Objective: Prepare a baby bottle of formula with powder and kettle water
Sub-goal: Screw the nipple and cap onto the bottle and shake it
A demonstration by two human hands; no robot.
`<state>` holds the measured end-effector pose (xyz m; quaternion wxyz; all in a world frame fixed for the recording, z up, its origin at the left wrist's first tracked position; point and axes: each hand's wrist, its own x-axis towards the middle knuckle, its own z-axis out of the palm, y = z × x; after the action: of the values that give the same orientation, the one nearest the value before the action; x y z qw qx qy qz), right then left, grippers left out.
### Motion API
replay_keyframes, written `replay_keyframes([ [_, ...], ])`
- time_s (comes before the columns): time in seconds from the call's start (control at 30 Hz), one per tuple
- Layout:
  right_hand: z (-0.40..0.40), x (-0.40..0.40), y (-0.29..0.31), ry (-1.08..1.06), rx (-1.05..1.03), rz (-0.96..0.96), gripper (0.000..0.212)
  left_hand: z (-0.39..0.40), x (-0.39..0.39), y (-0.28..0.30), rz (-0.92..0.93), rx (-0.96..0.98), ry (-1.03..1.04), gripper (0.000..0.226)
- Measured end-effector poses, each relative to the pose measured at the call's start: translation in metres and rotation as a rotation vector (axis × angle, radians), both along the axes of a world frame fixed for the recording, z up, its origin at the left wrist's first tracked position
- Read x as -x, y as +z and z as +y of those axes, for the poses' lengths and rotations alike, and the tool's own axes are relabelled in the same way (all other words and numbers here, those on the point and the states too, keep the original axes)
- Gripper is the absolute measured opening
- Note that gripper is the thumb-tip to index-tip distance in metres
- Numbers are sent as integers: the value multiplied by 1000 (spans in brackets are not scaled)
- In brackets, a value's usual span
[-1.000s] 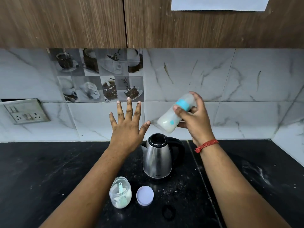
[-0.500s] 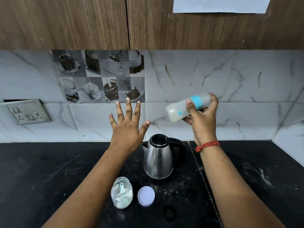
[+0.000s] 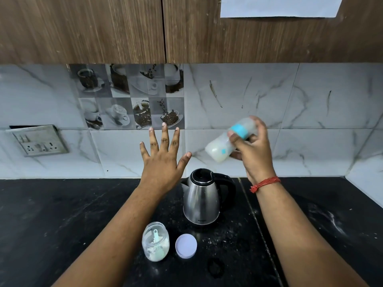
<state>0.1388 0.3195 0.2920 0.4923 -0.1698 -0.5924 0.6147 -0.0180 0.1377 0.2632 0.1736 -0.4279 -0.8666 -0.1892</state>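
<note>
Head view: a person's right hand grips a baby bottle in the air above the black counter, fingers wrapped around its blue ring; the bottle is tilted, its milky base pointing down and to the left, its capped end hidden behind the fingers and blurred; a red thread band circles that wrist. The left hand is raised flat with all five fingers spread wide, palm away from the camera, holding nothing; it hangs to the left of the bottle and apart from it.

On the counter, near its middle and towards the back wall, stands a steel kettle with a black lid and handle, spout to the left; it sits below the bottle and between the two forearms. Nearer the front edge stands an open glass jar of white powder with a pale green scoop inside; just right of the jar, not touching it, its white lid lies flat. Specks of powder dot the counter around the kettle. A switch plate is fixed to the marble-tiled wall at far left; wooden cupboards run above.
</note>
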Motion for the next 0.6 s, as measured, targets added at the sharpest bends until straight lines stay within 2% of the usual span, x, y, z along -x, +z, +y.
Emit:
replay_keyframes([
  [0.07, 1, -1, -1, -81, 55, 100, 73, 0, 0, 0, -8, -3, 0, 80],
  [0.17, 1, -2, 2, 39, -22, -32, 75, 0, -2, -1, 15, 9, 0, 80],
  [0.27, 4, -4, 1, 7, 14, 5, 74, 1, -3, -1, -2, 5, -1, 80],
  [0.33, 1, -3, 2, 90, -54, -89, 74, 1, -5, 0, 4, 4, -2, 80],
  [0.47, 1, -2, 0, 31, 32, 26, 72, 1, -6, 1, -2, 11, -3, 80],
  [0.53, -3, -2, 3, 101, -19, -62, 74, 0, -7, 1, 9, 15, 1, 79],
  [0.6, -3, -3, 2, 42, -13, -19, 75, -1, -6, 2, 15, 20, -1, 79],
])
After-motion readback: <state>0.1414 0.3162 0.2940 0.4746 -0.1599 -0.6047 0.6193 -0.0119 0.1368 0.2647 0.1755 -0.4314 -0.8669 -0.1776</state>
